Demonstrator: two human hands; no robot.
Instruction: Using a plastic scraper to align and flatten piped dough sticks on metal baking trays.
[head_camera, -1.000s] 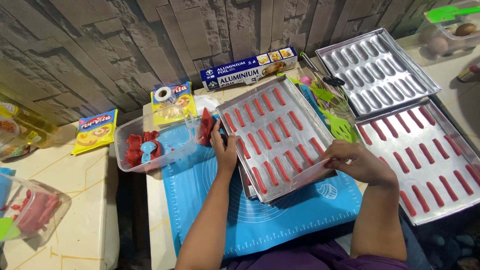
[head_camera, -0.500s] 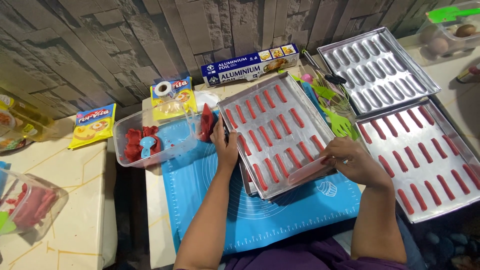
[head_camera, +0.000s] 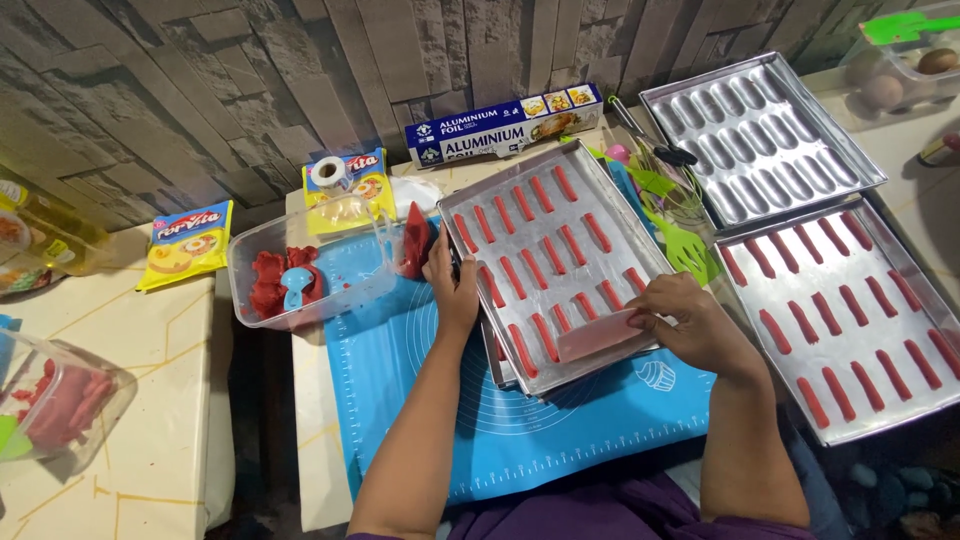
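Head view: I stand over a blue silicone mat (head_camera: 560, 420) with a metal mould tray (head_camera: 556, 255) resting on it, stacked on another tray beneath.
Left hand: my left hand (head_camera: 452, 285) grips the tray's left edge, fingers curled over the rim, thumb on top.
Right hand: my right hand (head_camera: 690, 322) closes on a flat pale scraper (head_camera: 598, 335), pressed against the tray's near right corner.
Tray in hand: its finger-shaped hollows are filled with red dough strips (head_camera: 528, 203), set in rows.
To my right: a second filled tray (head_camera: 850, 315) lies just beside, and an unfilled mould tray (head_camera: 760, 135) sits behind it.
To my left: a clear plastic tub (head_camera: 310, 265) holds red dough and a small blue scoop (head_camera: 296, 290), touching the mat's far left corner.
Against the wall: a long foil box (head_camera: 505, 125), two yellow packets (head_camera: 188, 242) and a tape roll (head_camera: 328, 172).
Between trays: green spatulas (head_camera: 685, 250) lie on the counter.
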